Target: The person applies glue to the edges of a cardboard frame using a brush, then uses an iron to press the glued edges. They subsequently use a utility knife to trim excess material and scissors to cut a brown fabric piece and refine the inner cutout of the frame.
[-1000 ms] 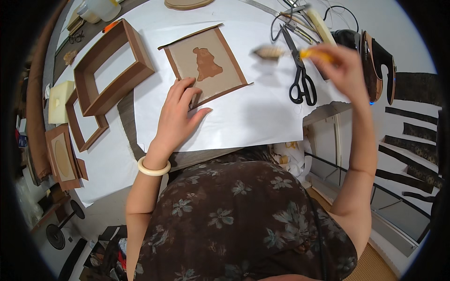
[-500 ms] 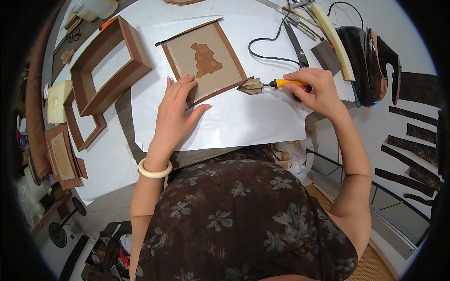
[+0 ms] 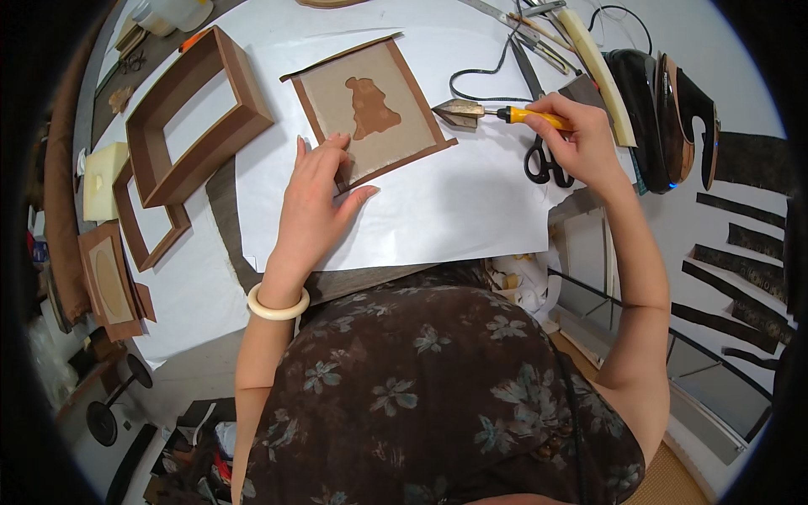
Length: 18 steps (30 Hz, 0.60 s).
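Note:
A rectangular grey-beige panel [image 3: 396, 93] with brown edge strips lies tilted on white paper. In its middle sits a brown patch [image 3: 373, 114] of irregular outline. My left hand [image 3: 316, 185] lies over the panel's lower left corner, fingers stretched out and thumb apart, hiding that corner. My right hand [image 3: 581, 139] is closed around the yellow handle of a tool with a black collar and a pointed, arrow-shaped metal head [image 3: 461, 113]. The tip is at the panel's right edge; whether it touches, I cannot tell. Below this hand lie black-handled scissors [image 3: 547, 168], partly covered.
Brown open box frames [image 3: 198, 118] stand at the left, near a cream block [image 3: 105, 181]. A black cord [image 3: 484, 97] loops beyond the tool. A dark block [image 3: 581, 88], a long cream bar [image 3: 598, 76] and metal hand tools [image 3: 539, 46] crowd the right side.
My right hand has moved the tool up and away along the panel's right edge, uncovering the lower right corner strip and the scissor handles. The left hand stays nearly still.

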Each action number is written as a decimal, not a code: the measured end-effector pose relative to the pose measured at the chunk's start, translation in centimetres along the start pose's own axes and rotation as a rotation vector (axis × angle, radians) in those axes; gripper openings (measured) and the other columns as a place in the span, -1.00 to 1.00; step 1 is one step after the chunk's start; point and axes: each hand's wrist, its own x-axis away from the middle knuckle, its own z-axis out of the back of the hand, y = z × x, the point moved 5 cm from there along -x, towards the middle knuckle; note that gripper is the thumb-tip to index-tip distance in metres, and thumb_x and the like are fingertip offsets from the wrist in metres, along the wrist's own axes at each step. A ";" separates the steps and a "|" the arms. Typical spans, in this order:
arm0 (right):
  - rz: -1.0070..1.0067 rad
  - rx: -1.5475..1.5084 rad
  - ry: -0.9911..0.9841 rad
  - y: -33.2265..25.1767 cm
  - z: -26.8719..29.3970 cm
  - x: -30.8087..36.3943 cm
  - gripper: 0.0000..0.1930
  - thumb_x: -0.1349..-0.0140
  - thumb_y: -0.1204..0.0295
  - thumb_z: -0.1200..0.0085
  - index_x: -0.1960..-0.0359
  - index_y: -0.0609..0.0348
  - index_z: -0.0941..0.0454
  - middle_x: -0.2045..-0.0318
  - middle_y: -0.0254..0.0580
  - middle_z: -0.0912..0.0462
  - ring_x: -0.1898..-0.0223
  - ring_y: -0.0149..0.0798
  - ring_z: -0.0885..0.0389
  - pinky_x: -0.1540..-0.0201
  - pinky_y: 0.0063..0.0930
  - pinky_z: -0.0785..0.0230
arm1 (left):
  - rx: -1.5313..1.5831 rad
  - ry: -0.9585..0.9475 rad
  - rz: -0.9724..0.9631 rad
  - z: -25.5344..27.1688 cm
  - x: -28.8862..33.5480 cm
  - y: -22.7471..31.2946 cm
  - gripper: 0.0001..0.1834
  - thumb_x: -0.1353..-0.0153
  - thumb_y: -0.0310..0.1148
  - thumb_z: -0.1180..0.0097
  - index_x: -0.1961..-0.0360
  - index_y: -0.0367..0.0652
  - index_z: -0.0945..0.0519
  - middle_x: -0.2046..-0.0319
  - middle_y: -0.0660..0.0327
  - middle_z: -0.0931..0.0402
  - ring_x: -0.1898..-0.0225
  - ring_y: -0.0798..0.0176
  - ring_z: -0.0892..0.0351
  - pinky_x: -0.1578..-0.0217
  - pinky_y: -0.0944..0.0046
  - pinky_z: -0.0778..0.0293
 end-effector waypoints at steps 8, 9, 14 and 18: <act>0.270 0.018 -0.236 -2.3 -0.4 -0.7 -0.81 -0.23 0.31 -0.22 0.40 0.16 -0.60 0.64 -0.20 -0.53 0.65 -0.19 -0.45 0.54 -0.42 -0.28 | -0.038 -0.052 0.009 0.1 0.1 -0.1 -0.44 -0.12 -0.39 -0.33 -0.16 -0.22 -0.45 0.30 0.15 -0.47 0.19 0.11 -0.53 -0.40 -0.26 0.01; 0.280 0.026 -0.253 -2.8 -0.5 -0.8 -0.81 -0.22 0.31 -0.23 0.40 0.16 -0.60 0.64 -0.20 -0.53 0.65 -0.19 -0.45 0.54 -0.42 -0.28 | -0.031 -0.055 0.013 0.1 0.1 -0.1 -0.50 -0.13 -0.39 -0.32 -0.10 -0.22 -0.47 0.29 0.14 -0.48 0.15 0.09 -0.54 -0.40 -0.27 0.03; 0.340 0.057 -0.249 -2.9 -1.2 -1.1 -0.82 -0.21 0.31 -0.23 0.40 0.15 -0.63 0.65 -0.23 -0.55 0.66 -0.22 -0.45 0.56 -0.44 -0.26 | -0.032 -0.038 -0.023 0.2 0.0 -0.1 -0.71 -0.14 -0.40 -0.30 0.23 -0.23 -0.43 0.19 0.08 -0.54 -0.10 -0.01 -0.51 -0.40 -0.32 0.07; 0.319 0.047 -0.266 -2.6 -1.5 -1.3 -0.82 -0.22 0.31 -0.23 0.39 0.16 -0.64 0.65 -0.23 -0.55 0.66 -0.22 -0.45 0.56 -0.43 -0.25 | -0.023 -0.074 -0.005 0.3 0.0 -0.2 -0.69 -0.15 -0.39 -0.30 0.32 -0.22 -0.37 0.08 0.03 -0.55 -0.20 -0.06 -0.45 -0.40 -0.32 0.07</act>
